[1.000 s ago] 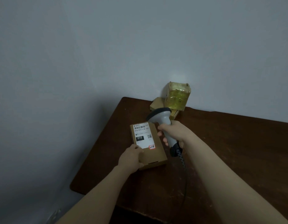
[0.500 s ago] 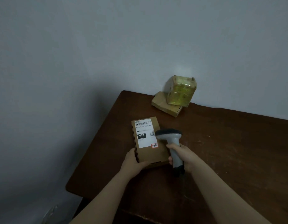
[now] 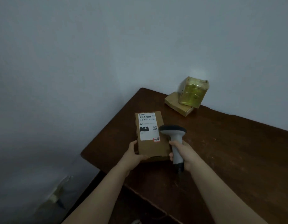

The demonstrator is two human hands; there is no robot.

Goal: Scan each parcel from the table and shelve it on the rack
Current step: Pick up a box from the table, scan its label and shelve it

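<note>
Grips box [image 3: 150, 143] at its near-left corner with left hand [image 3: 132, 156], fingers curled; wraps right hand [image 3: 187, 155] tight round scanner [image 3: 174, 136] handle. Leaves open counter [image 3: 237, 151] rightward; left edge close.

Only the person's two arms show, from the hands back to the lower edge of the view. The left hand [image 3: 133, 156] and the right hand [image 3: 187, 156] are bare, as are both wrists. The left forearm [image 3: 104, 191] and the right forearm [image 3: 221, 191] are uncovered along all the length that shows. Both are smooth and slender at the wrist and look broader toward the bottom edge (the wide lens swells whatever is nearest). The knuckles of the right hand show as a soft, rounded ridge. In the dim light, nails and finer marks on the fingers cannot be made out.
</note>
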